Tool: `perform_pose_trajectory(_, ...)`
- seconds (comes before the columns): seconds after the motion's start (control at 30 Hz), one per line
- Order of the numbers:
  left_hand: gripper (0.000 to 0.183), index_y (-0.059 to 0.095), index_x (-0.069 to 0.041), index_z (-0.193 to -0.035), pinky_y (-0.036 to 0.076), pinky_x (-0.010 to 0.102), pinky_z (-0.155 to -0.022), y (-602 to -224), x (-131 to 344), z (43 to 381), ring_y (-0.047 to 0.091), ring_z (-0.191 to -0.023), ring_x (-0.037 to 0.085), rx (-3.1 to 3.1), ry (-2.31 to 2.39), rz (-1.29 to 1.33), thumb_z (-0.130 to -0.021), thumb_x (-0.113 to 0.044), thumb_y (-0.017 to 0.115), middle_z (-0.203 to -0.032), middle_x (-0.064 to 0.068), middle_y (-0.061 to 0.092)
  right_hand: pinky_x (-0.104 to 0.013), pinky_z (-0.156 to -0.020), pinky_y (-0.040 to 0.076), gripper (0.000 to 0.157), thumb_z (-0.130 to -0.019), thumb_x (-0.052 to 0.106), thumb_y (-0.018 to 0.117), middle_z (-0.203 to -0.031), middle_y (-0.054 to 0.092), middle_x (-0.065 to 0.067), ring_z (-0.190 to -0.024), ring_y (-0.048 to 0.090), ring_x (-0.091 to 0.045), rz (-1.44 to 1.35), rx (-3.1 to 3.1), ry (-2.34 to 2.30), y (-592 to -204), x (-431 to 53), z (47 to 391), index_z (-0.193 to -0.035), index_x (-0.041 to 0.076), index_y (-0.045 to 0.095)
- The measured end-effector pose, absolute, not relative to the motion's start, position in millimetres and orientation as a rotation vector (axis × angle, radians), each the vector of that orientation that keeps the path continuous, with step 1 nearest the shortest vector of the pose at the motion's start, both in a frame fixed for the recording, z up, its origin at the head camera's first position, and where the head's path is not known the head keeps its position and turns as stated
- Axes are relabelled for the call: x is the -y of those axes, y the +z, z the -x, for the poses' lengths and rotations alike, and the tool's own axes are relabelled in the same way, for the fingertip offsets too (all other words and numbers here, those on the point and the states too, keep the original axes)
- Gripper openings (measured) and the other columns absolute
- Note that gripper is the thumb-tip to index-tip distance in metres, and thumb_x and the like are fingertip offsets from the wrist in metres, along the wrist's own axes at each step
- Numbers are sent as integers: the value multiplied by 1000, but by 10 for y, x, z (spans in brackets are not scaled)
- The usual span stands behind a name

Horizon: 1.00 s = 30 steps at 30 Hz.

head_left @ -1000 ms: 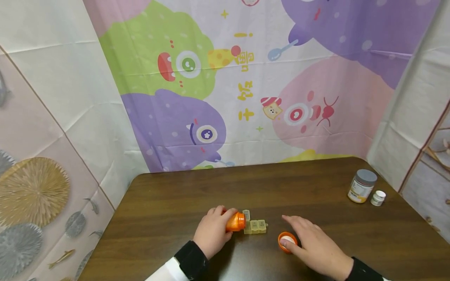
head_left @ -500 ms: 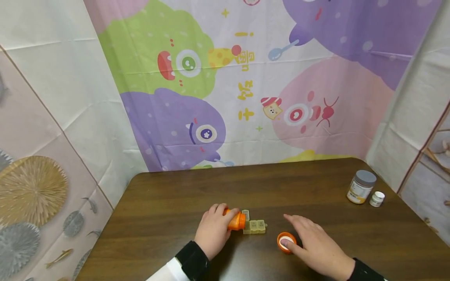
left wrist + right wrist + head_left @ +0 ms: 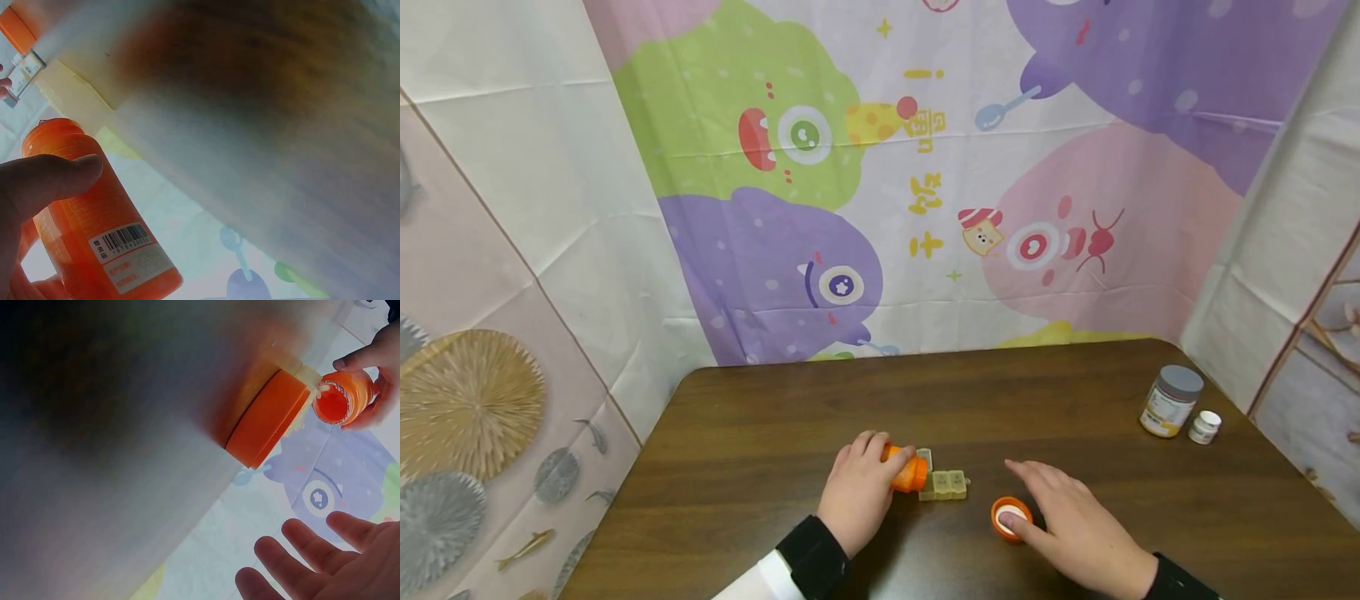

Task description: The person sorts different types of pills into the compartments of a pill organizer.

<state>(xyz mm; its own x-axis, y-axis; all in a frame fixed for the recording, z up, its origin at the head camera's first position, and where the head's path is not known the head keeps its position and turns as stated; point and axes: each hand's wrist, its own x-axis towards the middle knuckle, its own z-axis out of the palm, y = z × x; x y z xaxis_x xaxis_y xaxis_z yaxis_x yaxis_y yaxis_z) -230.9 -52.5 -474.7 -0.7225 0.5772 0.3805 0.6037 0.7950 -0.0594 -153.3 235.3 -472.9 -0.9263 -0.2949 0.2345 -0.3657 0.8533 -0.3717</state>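
My left hand [image 3: 856,492] grips an orange bottle [image 3: 912,472] lying nearly on its side, its uncapped mouth pointing right. That mouth overlaps the left end of a small yellowish see-through pill box [image 3: 951,485], where one lid stands raised. In the right wrist view, small pale pieces show at the rim of the orange bottle [image 3: 356,394]. A barcode label faces the left wrist camera. My right hand [image 3: 1075,529] is spread over the table with straight fingers. Its thumb overlaps an orange bottle cap [image 3: 997,518] with a white inside, which rests on the tabletop.
At the back right of the brown wooden table [image 3: 805,408] stand a larger jar with a grey lid [image 3: 1171,402] and a small white bottle [image 3: 1206,427]. A cartoon-printed cloth [image 3: 940,308] hangs behind the table's far edge.
My left hand has shifted slightly right and tipped the bottle's mouth further down over the pill box. The right hand and the cap have stayed in place.
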Motion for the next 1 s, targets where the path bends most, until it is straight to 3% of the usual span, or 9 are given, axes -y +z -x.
perform_pose_trajectory(1.0, 52, 61, -32, -129, 43, 50, -94, -4689, 484, 2288, 41, -121, 31, 2603, 25, 923, -84, -8, 71, -125, 9, 57, -58, -99, 35, 66, -94, 58, 51, -133, 52, -7, -123, 42, -25, -476, 2940, 682, -4765, -2359, 1555, -141, 13, 47)
